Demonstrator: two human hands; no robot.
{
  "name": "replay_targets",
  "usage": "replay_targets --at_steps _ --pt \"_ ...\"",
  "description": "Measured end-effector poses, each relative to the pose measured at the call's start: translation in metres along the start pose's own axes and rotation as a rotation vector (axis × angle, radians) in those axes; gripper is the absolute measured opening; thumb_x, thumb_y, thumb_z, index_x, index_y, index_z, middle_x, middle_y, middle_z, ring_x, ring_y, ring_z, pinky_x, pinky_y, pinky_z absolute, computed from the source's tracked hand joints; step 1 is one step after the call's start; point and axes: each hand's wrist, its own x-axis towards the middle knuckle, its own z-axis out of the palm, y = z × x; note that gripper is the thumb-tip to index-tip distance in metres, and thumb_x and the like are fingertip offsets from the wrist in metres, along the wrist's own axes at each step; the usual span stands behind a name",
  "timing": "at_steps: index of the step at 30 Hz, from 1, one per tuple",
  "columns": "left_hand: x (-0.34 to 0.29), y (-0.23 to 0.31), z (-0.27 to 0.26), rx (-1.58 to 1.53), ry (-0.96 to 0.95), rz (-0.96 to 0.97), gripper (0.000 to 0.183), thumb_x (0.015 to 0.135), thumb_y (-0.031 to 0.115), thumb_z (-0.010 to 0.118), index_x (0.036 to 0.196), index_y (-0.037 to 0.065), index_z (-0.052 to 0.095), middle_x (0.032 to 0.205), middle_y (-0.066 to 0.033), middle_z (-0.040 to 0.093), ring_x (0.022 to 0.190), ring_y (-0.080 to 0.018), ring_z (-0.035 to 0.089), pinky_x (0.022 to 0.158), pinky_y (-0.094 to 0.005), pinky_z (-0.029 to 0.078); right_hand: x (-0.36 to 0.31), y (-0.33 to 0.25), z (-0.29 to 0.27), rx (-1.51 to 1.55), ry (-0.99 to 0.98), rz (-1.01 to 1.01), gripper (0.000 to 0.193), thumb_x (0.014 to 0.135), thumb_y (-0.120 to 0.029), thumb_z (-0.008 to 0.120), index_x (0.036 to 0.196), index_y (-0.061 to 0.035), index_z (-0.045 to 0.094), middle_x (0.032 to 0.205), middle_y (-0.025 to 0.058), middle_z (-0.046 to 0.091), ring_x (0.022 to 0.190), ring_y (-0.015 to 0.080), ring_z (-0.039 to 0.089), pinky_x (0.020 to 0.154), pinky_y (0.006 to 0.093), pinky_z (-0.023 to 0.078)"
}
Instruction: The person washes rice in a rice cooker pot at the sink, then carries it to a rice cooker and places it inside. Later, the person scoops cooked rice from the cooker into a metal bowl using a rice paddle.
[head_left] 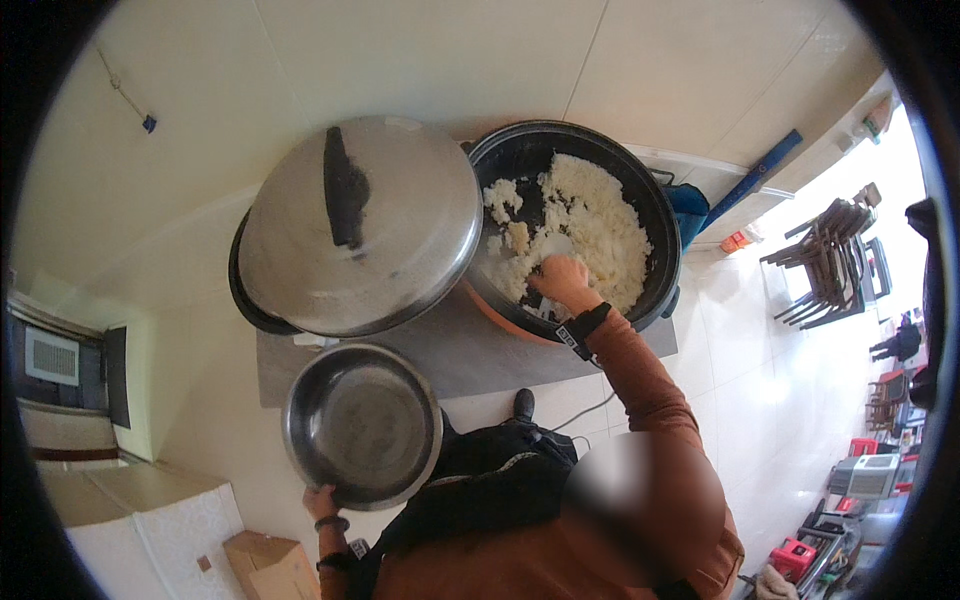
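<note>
My left hand (321,503) grips the near-left rim of a round steel basin (365,425), which is held up in front of me with nothing in it. Deep inside a large black-lined cooking pot (655,225), my right hand (564,282) is closed on a pale rice paddle (557,244), mostly hidden by the fingers and the rice. Cooked white rice (602,222) fills the right side of the pot, with looser clumps at the left. Dark pot bottom shows between them. The pot's outside is orange.
Left of the pot, a big domed steel lid (420,225) with a black handle (343,187) covers a second vessel. Both stand on a grey surface (480,355) against the wall. Stacked chairs (828,255) are at the right, a cardboard box (268,567) at lower left. A cable (590,408) crosses the floor.
</note>
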Motion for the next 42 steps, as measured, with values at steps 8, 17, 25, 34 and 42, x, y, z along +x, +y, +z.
replay_targets --at_steps 8,17,25,34,42 --pt "-0.053 -0.010 0.102 0.281 -0.051 -0.083 0.027 0.063 0.004 0.065 0.088 -0.006 0.063 0.074 -0.0088 0.062 0.064 -0.0197 0.057 0.058 -0.0327 0.047 0.026 0.028 0.013 -0.134 -0.453 -0.184 0.049 0.072 -0.047 0.067 0.094 -0.0034 0.070 0.097 0.0163 0.068 0.094 0.0311 0.065 0.078 0.0417 0.052" --pt "-0.066 -0.036 0.153 0.230 -0.029 0.024 0.029 0.063 0.005 0.065 0.090 -0.006 0.064 0.078 -0.0101 0.066 0.070 -0.0222 0.061 0.067 -0.0348 0.050 0.043 0.057 0.004 0.054 -0.823 -0.379 0.042 0.084 -0.039 0.061 0.109 -0.0059 0.064 0.077 0.0107 0.067 0.069 0.0196 0.064 0.058 0.0354 0.048" --pt "-0.057 -0.037 0.175 0.113 -0.101 -0.137 0.034 0.070 0.002 0.066 0.103 -0.004 0.059 0.091 -0.0098 0.064 0.074 -0.0244 0.063 0.068 -0.0372 0.055 0.042 0.057 0.024 -0.094 -0.608 -0.417 0.035 0.073 -0.032 0.065 0.091 -0.0022 0.071 0.085 0.0206 0.066 0.082 0.0376 0.064 0.073 0.0461 0.050" --pt "-0.053 -0.040 0.187 -0.398 -0.242 -0.261 0.044 0.081 0.002 0.064 0.122 0.001 0.048 0.111 -0.0132 0.058 0.097 -0.0286 0.060 0.080 -0.0411 0.053 0.051 0.162 -0.045 -0.050 0.024 -0.042 0.039 0.078 -0.020 0.056 0.113 -0.0060 0.063 0.092 0.0221 0.066 0.081 0.0354 0.066 0.074 0.0448 0.051" --pt "-0.076 -0.027 0.201 -0.489 -0.026 -0.117 0.050 0.088 0.015 0.060 0.131 -0.002 0.042 0.118 -0.0149 0.055 0.106 -0.0279 0.054 0.091 -0.0396 0.045 0.069 0.205 -0.111 -0.126 0.182 0.055 0.039 0.085 -0.042 0.055 0.083 -0.0066 0.072 0.082 0.0176 0.067 0.085 0.0358 0.064 0.075 0.0442 0.050"
